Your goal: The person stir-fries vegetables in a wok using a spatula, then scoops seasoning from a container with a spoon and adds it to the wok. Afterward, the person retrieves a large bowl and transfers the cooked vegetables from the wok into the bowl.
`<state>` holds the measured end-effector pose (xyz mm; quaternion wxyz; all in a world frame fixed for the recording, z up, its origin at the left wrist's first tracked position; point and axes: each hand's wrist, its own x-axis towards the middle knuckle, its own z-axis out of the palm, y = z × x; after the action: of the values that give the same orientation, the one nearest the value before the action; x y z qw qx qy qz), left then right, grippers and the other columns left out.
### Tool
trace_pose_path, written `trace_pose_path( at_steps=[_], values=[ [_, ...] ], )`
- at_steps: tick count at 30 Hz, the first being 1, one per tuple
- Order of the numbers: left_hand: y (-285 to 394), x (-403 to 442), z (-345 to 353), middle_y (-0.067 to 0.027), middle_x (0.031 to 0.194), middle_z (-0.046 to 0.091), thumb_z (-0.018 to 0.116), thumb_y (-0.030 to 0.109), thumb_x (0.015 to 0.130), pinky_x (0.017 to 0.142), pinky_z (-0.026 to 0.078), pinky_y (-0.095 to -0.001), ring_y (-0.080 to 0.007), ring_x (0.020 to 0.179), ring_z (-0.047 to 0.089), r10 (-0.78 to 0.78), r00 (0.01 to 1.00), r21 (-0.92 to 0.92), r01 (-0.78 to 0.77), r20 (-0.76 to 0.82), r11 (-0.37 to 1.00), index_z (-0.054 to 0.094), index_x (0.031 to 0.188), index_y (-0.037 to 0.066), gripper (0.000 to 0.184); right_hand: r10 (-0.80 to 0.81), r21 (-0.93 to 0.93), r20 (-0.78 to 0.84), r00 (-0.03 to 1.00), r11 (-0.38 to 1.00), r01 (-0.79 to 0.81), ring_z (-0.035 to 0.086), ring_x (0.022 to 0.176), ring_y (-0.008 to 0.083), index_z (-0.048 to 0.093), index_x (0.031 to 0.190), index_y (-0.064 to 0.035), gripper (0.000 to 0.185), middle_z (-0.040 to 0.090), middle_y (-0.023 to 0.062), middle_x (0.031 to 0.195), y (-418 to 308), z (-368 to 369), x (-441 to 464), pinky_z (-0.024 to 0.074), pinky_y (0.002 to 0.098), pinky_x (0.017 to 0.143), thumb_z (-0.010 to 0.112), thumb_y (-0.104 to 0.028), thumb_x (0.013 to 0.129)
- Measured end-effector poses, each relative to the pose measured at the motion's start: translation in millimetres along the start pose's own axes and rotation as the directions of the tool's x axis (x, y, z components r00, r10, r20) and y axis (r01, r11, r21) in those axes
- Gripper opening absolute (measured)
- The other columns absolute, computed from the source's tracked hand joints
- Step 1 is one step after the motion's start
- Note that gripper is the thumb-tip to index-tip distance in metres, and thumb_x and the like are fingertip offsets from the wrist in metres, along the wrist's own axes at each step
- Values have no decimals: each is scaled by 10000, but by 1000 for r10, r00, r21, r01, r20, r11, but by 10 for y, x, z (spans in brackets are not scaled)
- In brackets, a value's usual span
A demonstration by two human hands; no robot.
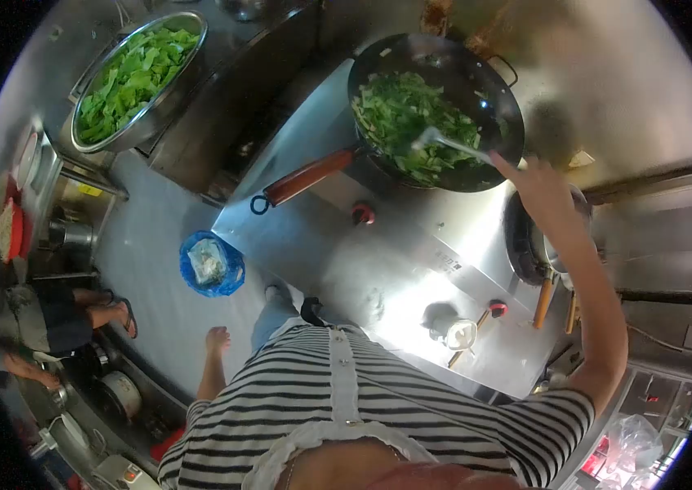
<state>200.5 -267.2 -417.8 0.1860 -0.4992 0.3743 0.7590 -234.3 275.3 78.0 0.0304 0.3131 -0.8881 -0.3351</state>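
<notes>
My right hand [538,192] is closed around the handle of a metal spatula [456,147], whose head reaches into a dark wok [502,91]. Chopped leafy greens [411,110] lie in the wok, some of them around the blurred spatula head. The wok's wooden handle [309,175] points toward the lower left and ends in a metal ring. Low beside my body hangs my left hand [217,341], its fingers loosely curled with nothing visible in them. It is nearest to a blue bag-lined bin [237,269] on the floor, apart from it.
A steel bowl [200,33] of cut greens stands at upper left. Right of the wok are pans with wooden handles [543,304]. A small white-filled bowl [460,335] sits on the steel counter [321,245]. Another person's sandalled foot [127,317] is at left.
</notes>
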Motion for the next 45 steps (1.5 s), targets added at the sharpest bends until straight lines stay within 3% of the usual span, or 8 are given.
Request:
trace_pose_path(
  at_steps=[8,17,19,23,33,35,38,45],
  values=[
    [1011,322,582,-11,532,492,487,218,827,404,368,-271,-122,446,465,635,766,736,-488,102,470,532,672,69,220,347,278,13,938,900,-337,591,645,294,508,1146,-141,326,575,175,696,-277,1008,69,467,389,590,453,-140,824],
    [570,-447,279,-139,788,627,494,277,814,628,475,-384,-248,682,608,585,799,678,-354,-139,644,616,840,19,287,391,159,78,917,903,-399,610,700,301,539,1120,-115,280,618,154,791,-674,793,640,497,389,592,436,-158,863],
    [-30,-90,-287,-187,864,623,480,260,796,681,474,-429,-321,775,610,493,867,997,-80,72,-5,624,847,7,296,354,179,-26,935,922,-344,608,688,297,518,1146,-126,299,618,148,777,-592,1286,862,500,385,590,452,-162,857],
    [-692,-792,-326,-222,835,612,501,216,720,689,477,-439,-348,808,601,369,598,611,266,-711,746,623,805,7,256,374,260,147,916,878,-401,575,824,326,443,1225,-98,390,588,178,915,-688,712,800,462,419,688,464,-161,841],
    [-1710,-139,382,-30,1148,517,466,310,831,908,292,-568,-216,1047,492,278,960,933,131,-35,-336,544,1079,160,300,536,671,-196,821,684,-286,497,957,341,380,1285,-111,431,491,171,1079,-1271,-145,493,415,407,808,475,-186,871],
    [-405,-714,1034,-136,1263,437,500,423,818,908,368,-463,-289,1123,448,399,904,859,-80,-151,506,437,1229,108,521,429,720,-470,772,692,53,499,950,327,389,1272,-67,417,483,189,1061,-1734,-557,641,416,400,797,474,-163,875],
    [575,-664,1706,-187,1250,416,504,344,832,909,381,-389,-320,1111,442,784,612,499,-648,-109,575,390,1257,93,506,194,697,-669,718,500,514,479,973,295,430,1229,-16,384,488,179,1032,-2581,-1366,737,383,389,817,475,-146,871],
    [677,-1483,305,-165,1187,470,553,298,802,894,386,-390,-314,1067,469,911,411,737,-600,-48,309,434,1212,69,485,-184,631,-742,645,135,764,485,814,232,474,1203,-60,382,477,114,946,-4814,-2495,878,404,330,760,511,-106,826]
  ],
)
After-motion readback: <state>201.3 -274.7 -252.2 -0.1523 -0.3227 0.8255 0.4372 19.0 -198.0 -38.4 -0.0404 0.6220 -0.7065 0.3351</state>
